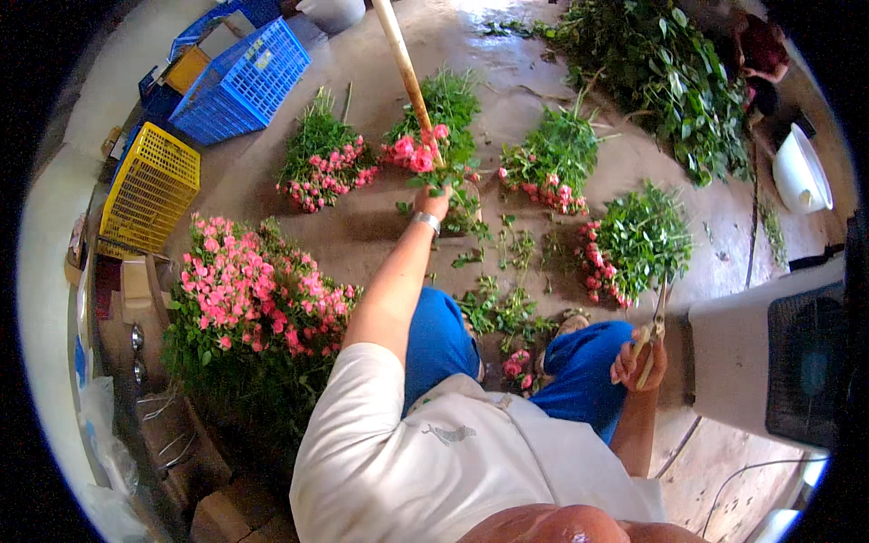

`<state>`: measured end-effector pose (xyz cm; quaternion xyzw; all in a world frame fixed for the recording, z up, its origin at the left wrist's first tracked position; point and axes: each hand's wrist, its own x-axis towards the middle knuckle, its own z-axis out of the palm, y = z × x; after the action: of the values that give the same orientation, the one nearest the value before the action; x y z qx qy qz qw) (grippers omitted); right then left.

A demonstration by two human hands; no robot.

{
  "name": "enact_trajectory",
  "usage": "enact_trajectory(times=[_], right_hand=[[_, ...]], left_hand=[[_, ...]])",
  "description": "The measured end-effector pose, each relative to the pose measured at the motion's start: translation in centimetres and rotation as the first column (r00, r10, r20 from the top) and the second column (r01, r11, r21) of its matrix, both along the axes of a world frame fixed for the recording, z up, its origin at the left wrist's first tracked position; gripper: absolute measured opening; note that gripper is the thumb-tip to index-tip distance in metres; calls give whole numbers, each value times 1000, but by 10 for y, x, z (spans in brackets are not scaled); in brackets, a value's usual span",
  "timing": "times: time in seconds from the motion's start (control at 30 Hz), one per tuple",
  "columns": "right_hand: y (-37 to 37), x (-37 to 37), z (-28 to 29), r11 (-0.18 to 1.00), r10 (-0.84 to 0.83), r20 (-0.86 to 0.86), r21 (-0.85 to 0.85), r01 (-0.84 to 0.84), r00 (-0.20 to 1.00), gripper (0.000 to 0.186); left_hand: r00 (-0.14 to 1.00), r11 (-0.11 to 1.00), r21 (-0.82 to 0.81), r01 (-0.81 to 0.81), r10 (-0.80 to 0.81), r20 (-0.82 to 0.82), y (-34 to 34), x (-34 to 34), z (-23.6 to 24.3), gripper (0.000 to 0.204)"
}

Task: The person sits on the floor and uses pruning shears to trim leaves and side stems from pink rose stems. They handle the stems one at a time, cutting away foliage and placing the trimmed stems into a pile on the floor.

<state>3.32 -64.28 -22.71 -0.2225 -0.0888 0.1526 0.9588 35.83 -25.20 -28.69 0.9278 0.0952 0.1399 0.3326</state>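
My left hand (434, 201) reaches forward, its fingers closed around a leafy rose stem (438, 176). Just past it are pink rose heads (418, 156) on the bunch of roses (448, 101) lying at the middle of the floor. The lower end of a long wooden pole (404, 63) comes down beside these blooms. In my right hand (644, 362), by my right knee, is a pair of pruning shears (654, 333), blades pointing away from me. Beyond the blades lies another bunch of roses (644, 237).
More rose bunches lie at left (323, 158) and right (552, 163). A large heap of pink roses (244, 281) stands at my left. Blue (244, 86) and yellow crates (149, 185), a leaf pile (665, 77), a white tub (800, 170) and a grey-white box (733, 348) surround the floor.
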Motion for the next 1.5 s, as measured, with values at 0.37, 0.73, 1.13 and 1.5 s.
enact_trajectory(times=[0.37,0.73,1.13,1.5], right_hand=[[7,13,8,998,-14,-134,-64,5,991,49],[13,17,21,993,102,7,60,-102,995,51],[0,7,-18,998,50,38,41,-52,998,51],[10,22,-1,980,100,-32,-167,-104,994,44]], left_hand=[[980,990,38,139,-132,-150,-4,4,31,47],[764,682,-436,587,-645,21,-238,-67,70,43],[991,987,-137,89,-101,-83,135,-268,102,26],[821,873,470,133,168,-545,305,-467,-1,30]])
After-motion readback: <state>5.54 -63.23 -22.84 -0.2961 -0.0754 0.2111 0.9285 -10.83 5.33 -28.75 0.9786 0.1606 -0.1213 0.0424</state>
